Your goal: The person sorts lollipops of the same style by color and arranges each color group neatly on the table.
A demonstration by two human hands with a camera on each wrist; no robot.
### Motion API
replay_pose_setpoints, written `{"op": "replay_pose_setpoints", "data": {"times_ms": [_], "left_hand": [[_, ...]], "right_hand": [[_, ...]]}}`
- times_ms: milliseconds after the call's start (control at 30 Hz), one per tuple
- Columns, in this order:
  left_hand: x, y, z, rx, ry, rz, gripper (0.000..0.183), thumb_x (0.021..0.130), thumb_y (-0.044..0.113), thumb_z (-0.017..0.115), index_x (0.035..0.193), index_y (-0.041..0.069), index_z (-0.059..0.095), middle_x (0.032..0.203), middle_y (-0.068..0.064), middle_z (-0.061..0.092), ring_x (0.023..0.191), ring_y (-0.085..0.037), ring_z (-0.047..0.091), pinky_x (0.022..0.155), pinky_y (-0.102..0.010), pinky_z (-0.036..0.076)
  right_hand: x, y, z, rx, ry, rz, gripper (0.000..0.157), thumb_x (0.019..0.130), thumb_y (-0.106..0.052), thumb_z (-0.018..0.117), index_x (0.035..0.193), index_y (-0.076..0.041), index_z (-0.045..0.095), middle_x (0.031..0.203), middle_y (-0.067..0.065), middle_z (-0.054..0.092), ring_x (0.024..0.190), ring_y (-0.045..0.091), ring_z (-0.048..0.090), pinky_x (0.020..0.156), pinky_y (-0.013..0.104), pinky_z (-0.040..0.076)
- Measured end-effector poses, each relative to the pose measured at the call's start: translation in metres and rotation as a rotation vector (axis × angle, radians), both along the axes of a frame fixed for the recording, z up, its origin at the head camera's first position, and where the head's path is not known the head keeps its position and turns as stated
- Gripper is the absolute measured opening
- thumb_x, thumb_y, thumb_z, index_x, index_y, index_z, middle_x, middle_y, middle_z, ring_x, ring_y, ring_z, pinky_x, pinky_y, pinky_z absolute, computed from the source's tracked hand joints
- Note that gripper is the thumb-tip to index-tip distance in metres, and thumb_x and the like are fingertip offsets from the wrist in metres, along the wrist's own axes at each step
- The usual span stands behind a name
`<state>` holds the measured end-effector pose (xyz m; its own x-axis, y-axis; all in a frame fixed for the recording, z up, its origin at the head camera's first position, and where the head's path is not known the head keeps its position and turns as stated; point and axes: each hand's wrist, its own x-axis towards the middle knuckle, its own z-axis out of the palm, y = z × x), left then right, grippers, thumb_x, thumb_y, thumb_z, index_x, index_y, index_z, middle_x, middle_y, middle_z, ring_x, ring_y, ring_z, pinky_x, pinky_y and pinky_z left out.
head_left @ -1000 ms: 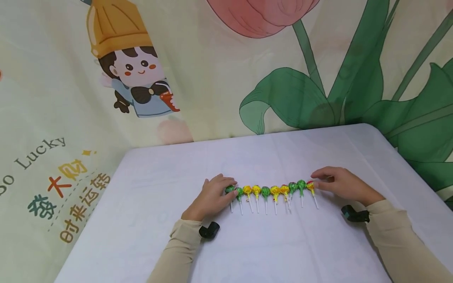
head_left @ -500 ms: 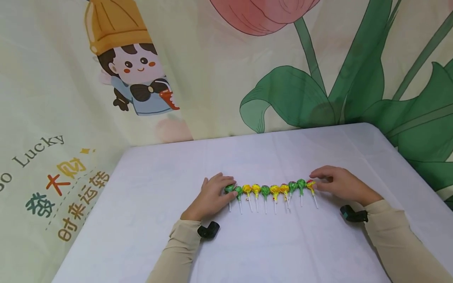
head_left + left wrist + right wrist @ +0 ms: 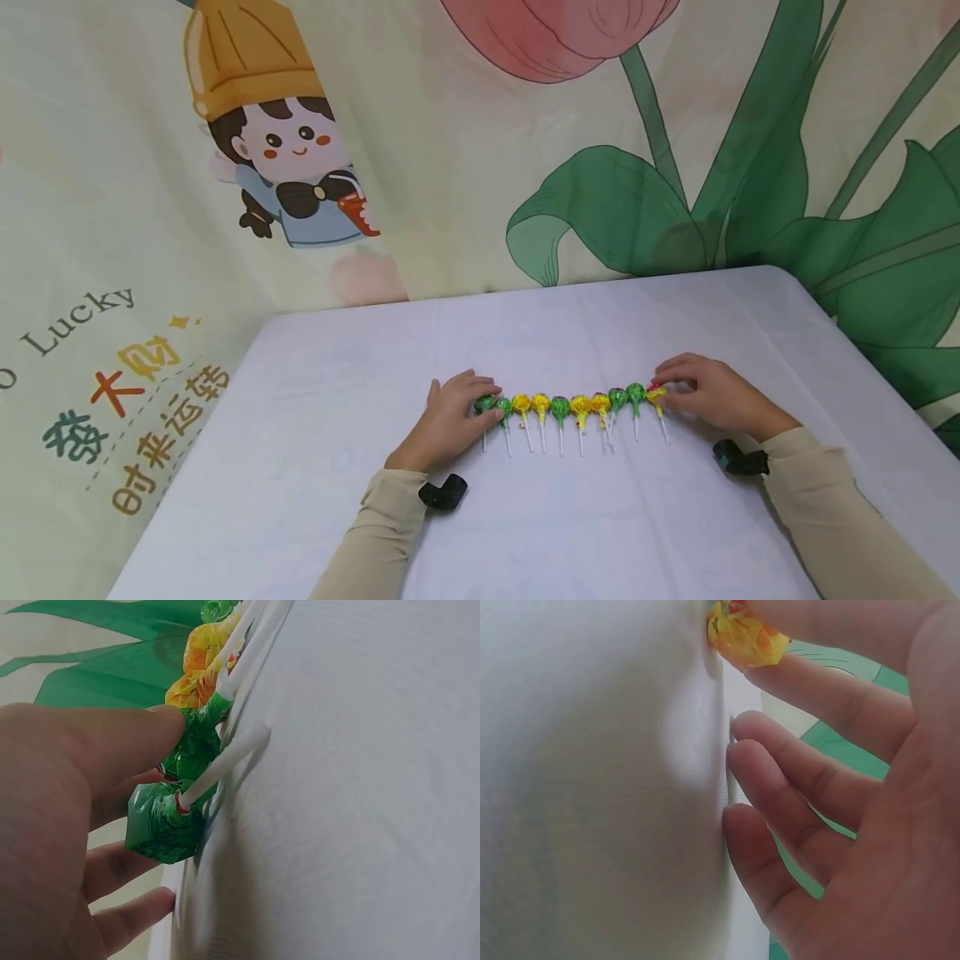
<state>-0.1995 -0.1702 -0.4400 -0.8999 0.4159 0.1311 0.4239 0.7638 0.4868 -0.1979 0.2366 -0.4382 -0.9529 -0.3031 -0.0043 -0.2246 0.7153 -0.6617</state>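
Observation:
A row of wrapped lollipops, green and yellow, runs across the table with sticks pointing towards me. My left hand [image 3: 447, 419] is at the left end. In the left wrist view its thumb touches the second green lollipop [image 3: 193, 754], while its fairly straight fingers reach behind the end green lollipop [image 3: 161, 825]. At the other end, my right hand [image 3: 716, 400] pinches the yellow-and-red lollipop [image 3: 744, 636] between thumb and index finger; the remaining fingers rest bent against the tabletop. Between the hands lie yellow lollipops [image 3: 541, 405] and another green lollipop [image 3: 560, 407].
A white cloth covers the table [image 3: 315, 417], whose back edge meets a printed backdrop [image 3: 450, 167] with a tulip and a cartoon figure. Black wrist cameras sit on the left wrist [image 3: 444, 492] and the right wrist [image 3: 738, 458].
My right hand has shifted slightly left at the end of the row. The left hand stays at the green lollipops, and the row keeps its order.

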Motion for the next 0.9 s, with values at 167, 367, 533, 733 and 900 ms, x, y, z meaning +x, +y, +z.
{"op": "replay_pose_setpoints", "data": {"times_ms": [167, 367, 533, 733, 900], "left_hand": [[0.0005, 0.0002, 0.001, 0.0, 0.021, 0.001, 0.036, 0.095, 0.034, 0.07, 0.127, 0.018, 0.07, 0.137, -0.002, 0.06, 0.143, -0.031, 0.036, 0.111, -0.073, 0.008], [0.002, 0.0005, -0.0017, -0.027, 0.014, 0.022, 0.037, 0.094, 0.036, 0.071, 0.127, 0.02, 0.07, 0.138, 0.0, 0.059, 0.144, -0.03, 0.035, 0.111, -0.072, 0.007], [0.0025, 0.0011, -0.0028, -0.021, 0.02, 0.014, 0.034, 0.095, 0.035, 0.071, 0.126, 0.021, 0.071, 0.139, -0.001, 0.058, 0.144, -0.03, 0.035, 0.111, -0.072, 0.006], [0.0031, 0.0019, -0.0022, -0.003, 0.007, 0.017, 0.033, 0.095, 0.036, 0.071, 0.125, 0.021, 0.072, 0.14, -0.002, 0.058, 0.144, -0.031, 0.034, 0.112, -0.071, 0.006], [0.0032, 0.0021, -0.0027, -0.003, 0.006, 0.019, 0.033, 0.095, 0.035, 0.07, 0.125, 0.022, 0.072, 0.14, -0.002, 0.058, 0.145, -0.03, 0.034, 0.112, -0.071, 0.005]], "right_hand": [[-0.0004, -0.0018, 0.0004, 0.002, 0.0, -0.017, 0.032, 0.091, -0.026, 0.076, 0.117, -0.008, 0.074, 0.13, 0.014, 0.058, 0.123, 0.037, 0.05, 0.097, 0.054, 0.048], [-0.0004, -0.0014, -0.0024, -0.015, 0.008, -0.022, 0.027, 0.09, -0.025, 0.076, 0.113, -0.011, 0.075, 0.129, 0.012, 0.059, 0.121, 0.035, 0.052, 0.097, 0.053, 0.048], [0.0, 0.0004, -0.0025, -0.031, -0.003, -0.03, 0.028, 0.091, -0.028, 0.075, 0.114, -0.012, 0.073, 0.127, 0.012, 0.061, 0.117, 0.033, 0.054, 0.096, 0.051, 0.049], [0.0007, 0.0019, 0.0006, -0.062, -0.018, -0.059, 0.034, 0.091, -0.033, 0.075, 0.117, -0.012, 0.07, 0.118, 0.009, 0.065, 0.106, 0.029, 0.057, 0.091, 0.048, 0.052], [0.002, 0.0024, 0.0025, -0.077, -0.025, -0.062, 0.032, 0.093, -0.032, 0.073, 0.117, -0.011, 0.07, 0.119, 0.009, 0.065, 0.106, 0.028, 0.059, 0.09, 0.045, 0.053]]}}
